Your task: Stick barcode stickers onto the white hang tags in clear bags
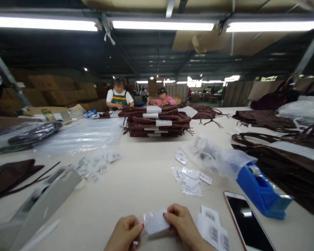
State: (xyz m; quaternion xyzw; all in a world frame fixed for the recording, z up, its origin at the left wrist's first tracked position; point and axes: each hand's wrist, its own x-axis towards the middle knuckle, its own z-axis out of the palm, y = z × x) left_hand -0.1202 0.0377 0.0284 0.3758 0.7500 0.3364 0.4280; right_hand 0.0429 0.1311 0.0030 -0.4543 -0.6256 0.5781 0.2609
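A: Hands, quick?

B: I've got both at 6 o'clock, bottom edge. Left hand (125,232) and right hand (181,223) each pinch one end of a white tag packet (156,223), fingers closed on it, low over the table (141,167).

A: Around the packet?

B: Barcode labels (214,232) just beside it at 3 o'clock, phone (247,223) past those. Blue tape dispenser (261,191) at 2, grey tape dispenser (42,202) at 9. Small bagged tags (191,179) near at 1.

A: Farther?

B: Stack of brown bags (157,122) at 12, well apart. Two people (119,94) sit behind it.
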